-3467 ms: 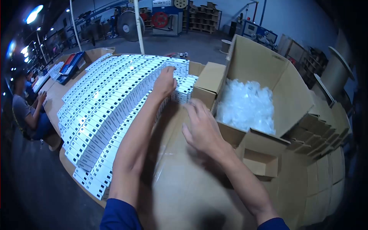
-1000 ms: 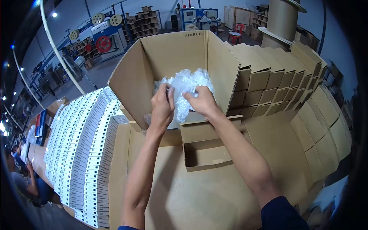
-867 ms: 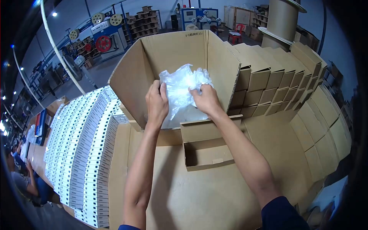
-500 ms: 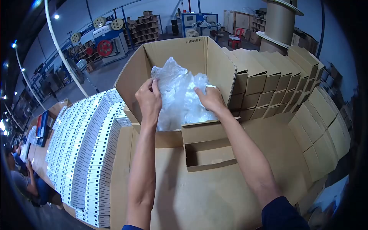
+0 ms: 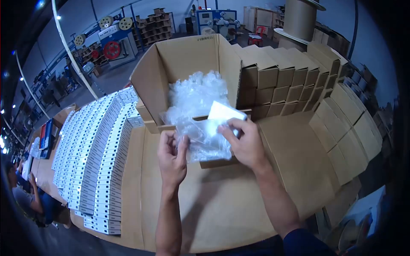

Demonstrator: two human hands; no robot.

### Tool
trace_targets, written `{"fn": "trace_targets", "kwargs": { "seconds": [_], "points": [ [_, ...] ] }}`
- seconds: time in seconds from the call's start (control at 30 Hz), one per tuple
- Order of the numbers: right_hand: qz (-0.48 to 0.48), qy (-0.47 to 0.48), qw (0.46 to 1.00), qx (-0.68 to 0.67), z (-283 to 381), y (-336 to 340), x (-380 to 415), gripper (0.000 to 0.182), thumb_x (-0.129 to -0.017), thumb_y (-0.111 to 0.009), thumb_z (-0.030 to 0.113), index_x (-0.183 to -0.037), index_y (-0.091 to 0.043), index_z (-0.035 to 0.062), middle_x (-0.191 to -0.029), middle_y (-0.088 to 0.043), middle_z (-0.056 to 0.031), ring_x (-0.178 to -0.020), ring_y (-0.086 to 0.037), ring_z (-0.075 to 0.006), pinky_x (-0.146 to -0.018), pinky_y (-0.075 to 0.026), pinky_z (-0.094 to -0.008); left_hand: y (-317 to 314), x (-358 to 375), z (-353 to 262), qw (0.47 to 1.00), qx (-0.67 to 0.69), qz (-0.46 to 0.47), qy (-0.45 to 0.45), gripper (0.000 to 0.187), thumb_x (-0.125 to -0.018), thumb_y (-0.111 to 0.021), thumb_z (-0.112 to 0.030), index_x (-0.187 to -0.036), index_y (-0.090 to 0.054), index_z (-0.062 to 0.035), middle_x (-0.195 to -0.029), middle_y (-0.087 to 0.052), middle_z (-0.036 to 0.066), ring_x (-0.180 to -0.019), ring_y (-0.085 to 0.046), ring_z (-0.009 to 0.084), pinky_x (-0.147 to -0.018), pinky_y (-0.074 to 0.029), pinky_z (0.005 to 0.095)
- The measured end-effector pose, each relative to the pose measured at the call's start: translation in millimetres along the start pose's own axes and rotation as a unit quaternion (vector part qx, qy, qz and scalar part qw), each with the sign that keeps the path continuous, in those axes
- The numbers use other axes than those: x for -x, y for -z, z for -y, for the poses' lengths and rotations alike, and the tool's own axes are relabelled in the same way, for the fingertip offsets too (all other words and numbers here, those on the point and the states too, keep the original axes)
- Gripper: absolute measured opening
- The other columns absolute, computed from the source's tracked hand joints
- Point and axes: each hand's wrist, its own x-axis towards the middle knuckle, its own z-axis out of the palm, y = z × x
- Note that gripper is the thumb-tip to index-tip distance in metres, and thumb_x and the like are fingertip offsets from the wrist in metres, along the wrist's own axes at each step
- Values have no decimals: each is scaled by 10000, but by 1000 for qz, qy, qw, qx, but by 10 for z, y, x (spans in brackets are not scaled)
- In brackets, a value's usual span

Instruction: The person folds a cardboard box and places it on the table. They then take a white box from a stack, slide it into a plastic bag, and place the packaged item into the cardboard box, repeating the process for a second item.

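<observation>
The white piece overlaps the clear bag, before the large box; I'd keep it level, my right hand clamped on it, while my left hand, pinched on the bag, holds the film taut without tearing; earlier, both hands worked higher, over the box

The bag I see is thin, clear plastic, glossy and crinkled. My white piece looks smooth; the big box is matt brown cardboard.
</observation>
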Motion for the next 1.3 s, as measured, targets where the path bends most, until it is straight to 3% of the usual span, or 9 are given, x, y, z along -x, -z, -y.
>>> {"fn": "trace_targets", "kwargs": {
  "seconds": [0.2,0.27,0.33,0.5,0.77,0.83,1.03,1.13,1.3],
  "points": [
    [-172,-113,952,-227,-601,-3,1567,211,-1014,-666,154,-966,-737,-39,-870,-700,-53,-774,-566,-79,-675,-473,-277,-282,1178,-19,887,392,-159,185,154,-1051,-581,-93,-1173,-490,-74,-1106,-596,60,-924,-594,88,-764,-497,230],
    [-240,-131,937,-219,-620,-44,1886,214,-1025,-650,136,-972,-724,-58,-873,-695,-36,-787,-572,-71,-687,-476,-265,-368,1751,43,879,387,-105,259,330,-1099,-490,-296,-1313,-493,-44,-1230,-559,77,-1140,-584,152,-919,-525,320],
    [-271,-143,929,-205,-605,-65,2173,209,-1029,-645,124,-975,-716,-65,-874,-692,-33,-795,-580,-72,-697,-480,-256,-597,2163,47,894,339,-61,288,388,-1049,-611,-208,-1366,-473,-31,-1318,-577,105,-1137,-591,160,-939,-507,303],
    [-206,-143,950,-186,-705,4,2822,172,-968,-726,108,-996,-707,-61,-887,-692,-52,-813,-613,-98,-715,-499,-262,-741,2437,-24,950,121,-105,268,241,-1075,-578,-219,-1090,-670,4,-927,-676,12,-814,-596,71,-722,-503,257],
    [-1,-116,959,-258,-719,478,2900,252,-850,-846,78,-1023,-723,-57,-1076,-667,-106,-967,-630,-142,-837,-527,-287,-463,2696,-27,980,-36,14,195,258,-1073,-576,-189,-983,-682,27,-750,-608,-31,-676,-506,43,-576,-416,238],
    [53,-208,924,-316,-793,461,2956,174,-887,-811,64,-981,-725,-55,-964,-679,-82,-856,-628,-110,-740,-519,-248,-449,2732,-10,983,-44,1,177,257,-1074,-574,-189,-969,-678,21,-743,-598,-37,-663,-496,41,-571,-409,236],
    [-28,-122,978,-167,-812,396,3071,96,-920,-758,7,-959,-706,-64,-991,-661,-84,-845,-609,-105,-711,-498,-240,-144,2711,146,975,-12,-54,215,190,-1055,-576,-151,-1161,-612,4,-951,-631,16,-842,-559,69,-697,-442,238],
    [-59,-93,988,-108,-780,361,3105,79,-913,-740,-51,-967,-689,-77,-1015,-637,-92,-920,-630,-136,-782,-526,-270,-319,2595,-34,987,-91,-129,13,285,-976,-666,-157,-1210,-606,-5,-1109,-635,102,-1001,-599,187,-819,-479,324],
    [-106,-54,991,-68,-628,352,3067,134,-809,-807,-24,-903,-711,-24,-1217,-619,-190,-1081,-651,-288,-900,-531,-354,-213,2470,-237,911,-354,99,-188,591,-759,-797,-55,-1306,-574,-27,-1271,-578,185,-1167,-565,363,-999,-474,454]
  ]
}}
